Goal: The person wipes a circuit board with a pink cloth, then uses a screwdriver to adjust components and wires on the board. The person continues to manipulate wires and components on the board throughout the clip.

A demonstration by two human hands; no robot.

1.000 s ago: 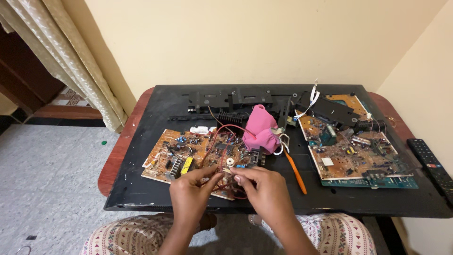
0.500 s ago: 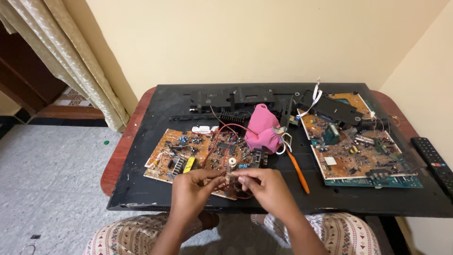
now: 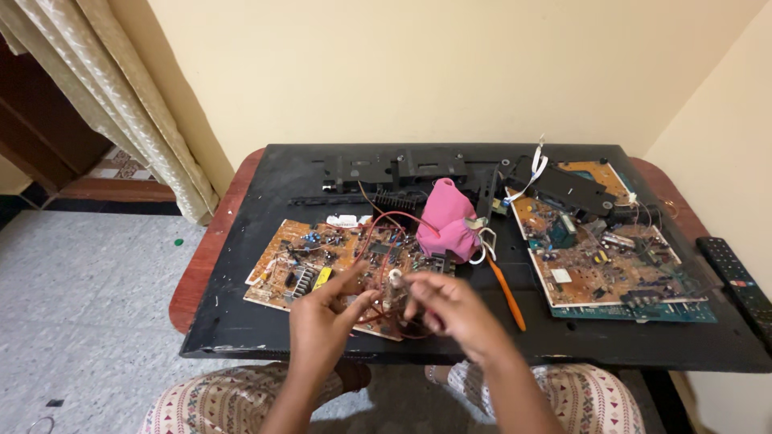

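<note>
Hands over a brown circuit board on a black panel.

Panel (image 3: 265, 337) lies flat across a wooden table (image 3: 201, 273). On it, left of centre, the board (image 3: 322, 261) lies flat, long axis left to right, slightly skewed. A second board (image 3: 603, 257) sits well right, beyond a pink cloth (image 3: 446, 221) and an orange tool (image 3: 507, 293). Left hand (image 3: 326, 325) and right hand (image 3: 450, 309) hover above the board's near edge, fingers partly curled around red wires (image 3: 378, 313); whether they pinch them I cannot tell.
</note>
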